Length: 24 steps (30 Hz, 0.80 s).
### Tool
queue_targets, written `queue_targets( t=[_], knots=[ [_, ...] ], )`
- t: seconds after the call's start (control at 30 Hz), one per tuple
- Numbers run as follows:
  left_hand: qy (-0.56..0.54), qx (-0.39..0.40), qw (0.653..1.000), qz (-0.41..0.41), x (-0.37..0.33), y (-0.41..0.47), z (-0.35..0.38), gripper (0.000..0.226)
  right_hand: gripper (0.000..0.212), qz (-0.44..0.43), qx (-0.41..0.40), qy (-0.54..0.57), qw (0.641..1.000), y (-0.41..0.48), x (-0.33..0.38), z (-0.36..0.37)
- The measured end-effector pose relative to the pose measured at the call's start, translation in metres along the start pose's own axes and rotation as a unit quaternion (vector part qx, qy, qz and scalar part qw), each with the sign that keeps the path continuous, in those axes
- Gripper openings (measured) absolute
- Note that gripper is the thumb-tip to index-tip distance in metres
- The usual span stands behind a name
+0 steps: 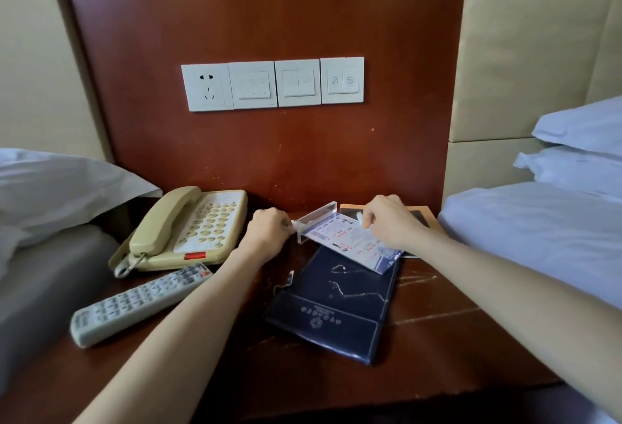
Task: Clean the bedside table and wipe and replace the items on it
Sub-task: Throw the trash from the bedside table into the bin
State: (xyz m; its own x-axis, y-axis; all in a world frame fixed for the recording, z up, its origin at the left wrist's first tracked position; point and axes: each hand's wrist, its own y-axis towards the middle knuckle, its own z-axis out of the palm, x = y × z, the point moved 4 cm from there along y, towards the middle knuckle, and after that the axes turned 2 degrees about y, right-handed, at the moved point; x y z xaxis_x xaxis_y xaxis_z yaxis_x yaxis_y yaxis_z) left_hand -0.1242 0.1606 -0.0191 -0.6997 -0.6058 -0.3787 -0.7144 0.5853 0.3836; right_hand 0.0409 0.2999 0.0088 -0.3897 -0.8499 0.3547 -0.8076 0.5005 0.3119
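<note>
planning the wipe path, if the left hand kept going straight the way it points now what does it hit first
The left hand points right, fingers already at the end of the clear sign stand. Going on, it would push into that stand first, then probably the right hand holding the other end. Depth is hard to judge.

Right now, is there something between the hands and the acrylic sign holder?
No. The left hand and the right hand already grip the acrylic sign holder at its two ends, above the dark folder. Nothing visible stands between.
</note>
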Motion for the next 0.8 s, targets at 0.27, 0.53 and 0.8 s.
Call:
queue_targets(
  t=[0.27,0.53,0.8],
  knots=[
    [-0.031,-0.033,0.999,-0.018,0.006,-0.011,-0.018,0.011,0.025,0.004,-0.034,0.029,0.999,0.005,-0.002,-0.007],
    [-0.036,-0.113,0.993,0.003,-0.016,-0.034,-0.055,0.018,0.029,-0.011,-0.071,0.128,0.989,-0.002,0.004,-0.033],
    [-0.068,-0.107,0.991,0.046,-0.058,-0.085,-0.084,0.014,0.026,-0.011,-0.052,0.154,0.987,-0.043,0.013,-0.068]
  ],
)
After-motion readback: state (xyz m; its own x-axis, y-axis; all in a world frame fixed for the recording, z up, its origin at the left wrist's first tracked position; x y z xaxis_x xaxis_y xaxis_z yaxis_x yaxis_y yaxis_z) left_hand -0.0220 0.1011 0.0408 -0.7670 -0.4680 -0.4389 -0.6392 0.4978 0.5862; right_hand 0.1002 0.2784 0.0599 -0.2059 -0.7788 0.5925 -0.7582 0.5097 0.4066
